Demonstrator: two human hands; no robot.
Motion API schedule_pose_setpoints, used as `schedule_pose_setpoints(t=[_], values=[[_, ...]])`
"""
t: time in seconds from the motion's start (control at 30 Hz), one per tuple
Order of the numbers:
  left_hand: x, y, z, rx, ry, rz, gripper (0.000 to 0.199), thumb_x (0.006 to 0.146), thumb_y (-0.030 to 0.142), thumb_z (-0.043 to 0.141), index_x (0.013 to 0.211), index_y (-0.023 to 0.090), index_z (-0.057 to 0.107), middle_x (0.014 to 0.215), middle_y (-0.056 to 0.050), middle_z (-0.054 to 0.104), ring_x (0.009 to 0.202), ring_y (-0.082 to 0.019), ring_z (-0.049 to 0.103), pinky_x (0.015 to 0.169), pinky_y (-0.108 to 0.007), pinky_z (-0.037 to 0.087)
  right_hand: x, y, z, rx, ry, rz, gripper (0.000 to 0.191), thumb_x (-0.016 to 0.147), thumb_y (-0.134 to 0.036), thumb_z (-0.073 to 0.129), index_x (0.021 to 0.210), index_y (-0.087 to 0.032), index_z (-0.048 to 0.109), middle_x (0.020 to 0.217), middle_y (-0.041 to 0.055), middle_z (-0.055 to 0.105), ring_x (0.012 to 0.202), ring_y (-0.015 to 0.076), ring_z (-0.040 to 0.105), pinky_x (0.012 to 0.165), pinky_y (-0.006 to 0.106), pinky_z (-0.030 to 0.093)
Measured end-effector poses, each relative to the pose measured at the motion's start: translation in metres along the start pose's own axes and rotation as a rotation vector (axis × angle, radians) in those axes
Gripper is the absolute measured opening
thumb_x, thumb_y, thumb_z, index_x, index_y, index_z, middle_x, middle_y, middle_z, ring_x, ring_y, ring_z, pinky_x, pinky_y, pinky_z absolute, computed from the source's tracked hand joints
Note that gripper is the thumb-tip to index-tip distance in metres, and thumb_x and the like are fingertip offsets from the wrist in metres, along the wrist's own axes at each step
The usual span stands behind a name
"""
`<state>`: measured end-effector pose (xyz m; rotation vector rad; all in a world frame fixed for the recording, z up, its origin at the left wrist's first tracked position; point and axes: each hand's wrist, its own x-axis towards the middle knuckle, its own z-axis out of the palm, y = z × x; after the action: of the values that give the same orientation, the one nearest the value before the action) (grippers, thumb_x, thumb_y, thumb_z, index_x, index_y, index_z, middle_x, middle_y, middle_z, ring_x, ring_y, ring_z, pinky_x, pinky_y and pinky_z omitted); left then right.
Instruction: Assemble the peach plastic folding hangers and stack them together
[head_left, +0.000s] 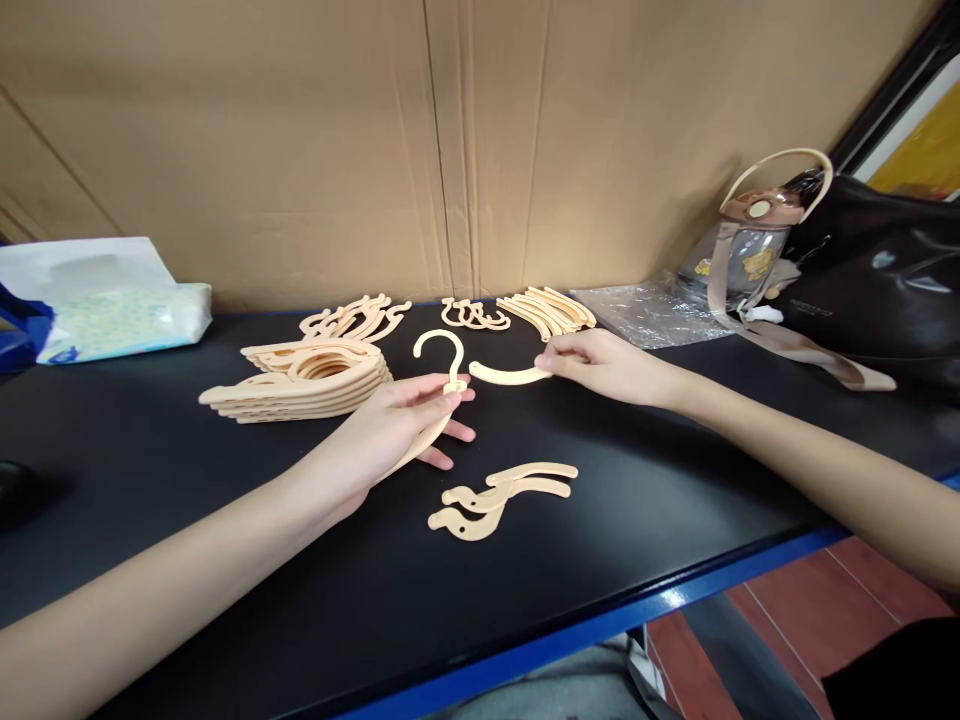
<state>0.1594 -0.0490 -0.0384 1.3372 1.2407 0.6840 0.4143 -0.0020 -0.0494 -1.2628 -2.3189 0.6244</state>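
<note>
My left hand point(409, 420) pinches a cream plastic hook point(454, 350) at its base, with a curved arm piece point(420, 447) running down below the palm. Just to the right, my right hand point(581, 362) grips one end of a curved cream strip point(506, 376); its free end is close to the hook's base, apart from it. Nearer the front lie several loose curved parts point(469, 525), some overlapping. A stack of cream hanger pieces point(300, 385) sits left of my left hand.
Along the cardboard at the back lie curved parts point(356, 318), small hooks point(474, 316) and a bunch of strips point(551, 312). A tissue pack point(124, 315) is at the left. Plastic film point(645, 312), a strapped bottle point(757, 245) and a black bag point(877, 270) stand right.
</note>
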Motion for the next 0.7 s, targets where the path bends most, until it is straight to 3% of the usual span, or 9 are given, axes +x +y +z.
schedule_pose_setpoints(t=[0.17, 0.27, 0.4, 0.5, 0.6, 0.7], values=[[0.001, 0.0, -0.002, 0.013, -0.045, 0.006, 0.025, 0.09, 0.033, 0.059, 0.109, 0.017, 0.065, 0.13, -0.007, 0.059, 0.093, -0.017, 0.066, 0.057, -0.018, 0.056, -0.004, -0.004, 0.003, 0.005, -0.077, -0.013, 0.044, 0.08, -0.058, 0.063, 0.071, -0.016, 0.055, 0.058, -0.0065, 0.037, 0.056, 0.0086, 0.032, 0.051, 0.023, 0.023], [0.002, -0.002, -0.004, 0.012, -0.06, 0.015, 0.026, 0.09, 0.036, 0.059, 0.107, 0.018, 0.065, 0.126, -0.006, 0.062, 0.09, -0.016, 0.065, 0.057, -0.018, 0.056, -0.004, -0.005, 0.003, -0.001, -0.098, -0.066, 0.041, 0.084, -0.054, 0.062, 0.072, -0.016, 0.055, 0.059, -0.0061, 0.041, 0.057, 0.0084, 0.035, 0.053, 0.022, 0.026], [0.002, -0.004, -0.004, 0.016, -0.1, 0.042, 0.024, 0.089, 0.036, 0.06, 0.106, 0.02, 0.065, 0.12, -0.005, 0.064, 0.087, -0.016, 0.064, 0.058, -0.02, 0.057, -0.006, -0.012, 0.006, -0.116, -0.137, -0.192, 0.025, 0.092, -0.04, 0.058, 0.093, -0.015, 0.062, 0.068, -0.0032, 0.057, 0.061, 0.0101, 0.048, 0.06, 0.023, 0.033], [0.001, -0.004, -0.002, 0.045, -0.138, 0.047, 0.021, 0.089, 0.037, 0.059, 0.097, 0.019, 0.066, 0.097, -0.003, 0.067, 0.076, -0.013, 0.062, 0.057, -0.019, 0.054, -0.009, -0.02, 0.009, -0.187, -0.152, -0.298, 0.022, 0.098, -0.032, 0.048, 0.1, -0.015, 0.062, 0.086, 0.0024, 0.064, 0.074, 0.0131, 0.055, 0.068, 0.024, 0.036], [0.0, -0.004, 0.0, 0.042, -0.13, 0.031, 0.03, 0.091, 0.043, 0.055, 0.081, 0.016, 0.063, 0.07, 0.0, 0.058, 0.059, -0.01, 0.054, 0.052, -0.017, 0.05, -0.011, -0.022, 0.01, -0.188, -0.145, -0.323, 0.029, 0.099, -0.036, 0.045, 0.099, -0.015, 0.065, 0.091, 0.004, 0.065, 0.079, 0.0147, 0.057, 0.07, 0.025, 0.037], [-0.001, -0.003, 0.0, -0.008, -0.133, 0.022, 0.03, 0.091, 0.044, 0.055, 0.082, 0.016, 0.061, 0.071, 0.002, 0.056, 0.054, -0.007, 0.049, 0.05, -0.016, 0.047, -0.009, -0.018, 0.007, -0.145, -0.152, -0.311, 0.031, 0.098, -0.04, 0.048, 0.101, -0.016, 0.067, 0.089, 0.0028, 0.065, 0.076, 0.014, 0.057, 0.068, 0.024, 0.036]])
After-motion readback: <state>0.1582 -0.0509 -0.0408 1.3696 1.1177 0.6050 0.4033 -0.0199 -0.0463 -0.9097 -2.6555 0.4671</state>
